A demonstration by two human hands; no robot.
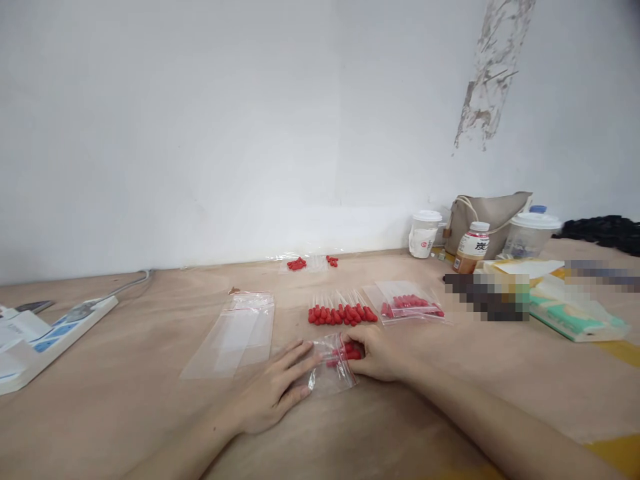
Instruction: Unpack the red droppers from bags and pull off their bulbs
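the left hand (pixel 275 390) lies on a bag (pixel 325 382), fingers slightly apart, while the right hand (pixel 377 353), fingers clamped on red sticks (pixel 353 355), is at its mouth.

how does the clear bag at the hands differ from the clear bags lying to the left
The bag at the hands has its red line toward the right; the left bags have theirs at the far end. Red pieces show at the first bag's mouth; none show in the left bags. The left hand rests on the first bag; the left bags lie overlapping, unheld. All are clear plastic.
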